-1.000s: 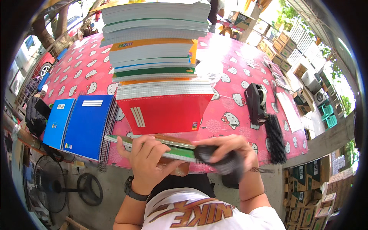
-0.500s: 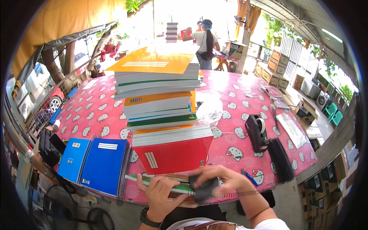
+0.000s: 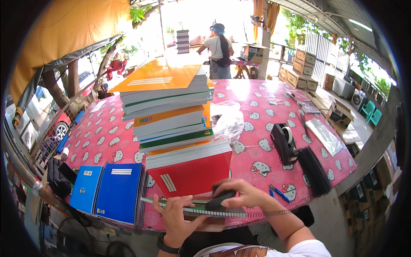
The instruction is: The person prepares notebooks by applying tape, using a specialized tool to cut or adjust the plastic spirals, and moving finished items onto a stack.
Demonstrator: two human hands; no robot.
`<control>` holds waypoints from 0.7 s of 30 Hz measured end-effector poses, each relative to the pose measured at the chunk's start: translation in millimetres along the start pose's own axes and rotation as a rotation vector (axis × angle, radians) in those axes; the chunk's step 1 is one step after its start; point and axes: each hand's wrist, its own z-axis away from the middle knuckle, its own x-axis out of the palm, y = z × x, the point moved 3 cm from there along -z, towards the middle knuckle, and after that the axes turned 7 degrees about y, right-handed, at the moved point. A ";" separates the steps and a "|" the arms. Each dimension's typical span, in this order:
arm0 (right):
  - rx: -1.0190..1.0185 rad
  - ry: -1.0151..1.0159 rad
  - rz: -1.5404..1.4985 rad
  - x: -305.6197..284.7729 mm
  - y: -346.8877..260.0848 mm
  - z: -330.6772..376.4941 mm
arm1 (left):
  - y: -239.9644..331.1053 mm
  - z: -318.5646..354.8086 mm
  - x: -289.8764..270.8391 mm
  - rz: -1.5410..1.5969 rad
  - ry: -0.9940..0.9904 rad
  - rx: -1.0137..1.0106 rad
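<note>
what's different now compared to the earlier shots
The right hand and its dark object have shifted away from the held notebook's near edge, toward the stack, baring coil loops; the loose coil seems to stick out less rightward. The view has tilted up since the first picture. Nothing was newly gripped or released: the left hand stays on the notebook. The stack and tape dispenser stayed put.

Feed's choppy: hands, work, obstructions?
Left hand holding green notebook. Right hand gripping black object. Wire coil extends rightward past notebook. Notebook stack close behind.
</note>
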 end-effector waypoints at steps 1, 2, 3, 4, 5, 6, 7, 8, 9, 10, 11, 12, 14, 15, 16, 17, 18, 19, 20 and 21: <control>0.051 0.091 0.399 -11.6 11.0 -1.1 | 4.4 -2.9 -1.8 -0.062 0.032 0.022; 0.131 0.113 0.267 -23.8 22.2 9.0 | 7.9 -5.7 -4.8 -0.121 0.065 0.044; 0.109 0.118 0.263 -34.5 30.3 18.7 | 9.1 -4.9 -13.8 -0.135 0.071 0.062; 0.142 0.151 0.108 -43.3 39.0 31.9 | 10.7 0.2 -28.4 -0.028 0.095 0.118; 0.173 0.176 -0.049 -46.2 48.9 41.3 | 12.1 0.2 -44.8 0.077 0.117 0.173; 0.153 0.180 -0.052 -42.8 63.1 49.3 | 9.9 -5.9 -59.7 0.069 0.119 0.191; 0.167 0.241 0.309 -40.7 77.7 60.4 | 13.7 -8.3 -67.8 0.527 -0.255 0.344; 0.185 0.296 0.666 -39.6 90.0 70.2 | 19.4 -5.4 -80.0 0.980 -0.645 0.475; 0.189 0.304 0.664 -37.1 97.7 78.2 | 26.4 -1.2 -96.6 1.434 -1.049 0.590; 0.250 0.263 0.882 -34.6 106.8 89.2 | 31.8 -4.0 -106.3 1.432 -1.071 0.631; 0.310 0.214 1.097 -34.0 112.1 99.0 | 37.4 -7.5 -113.7 1.427 -1.091 0.671; 0.286 0.204 1.095 -31.8 109.7 104.7 | 41.5 -11.9 -118.5 1.431 -1.102 0.664; 0.386 0.156 1.124 -30.9 98.3 124.3 | 48.0 -15.8 -121.3 1.261 -1.160 0.716; 0.469 0.103 1.160 -31.4 83.9 131.2 | 50.9 -16.8 -123.4 1.253 -1.173 0.713; 0.682 -0.179 0.889 -33.5 55.3 126.8 | 51.7 -15.4 -124.8 1.229 -1.216 0.715; 0.486 -0.353 0.593 -22.2 26.4 127.4 | 51.7 -15.2 -126.3 1.215 -1.256 0.736; 0.281 -0.512 0.293 -8.6 1.1 129.0 | 53.1 -16.8 -128.0 1.220 -1.262 0.745; 0.052 -0.641 0.023 16.7 -17.5 115.1 | 55.5 -19.6 -130.5 1.260 -1.230 0.742; -0.049 -0.779 0.049 38.4 -43.7 91.0 | 58.0 -20.5 -135.1 1.291 -1.192 0.723; -0.330 -0.566 0.029 63.9 -52.2 77.8 | 60.5 -21.3 -138.8 1.300 -1.199 0.716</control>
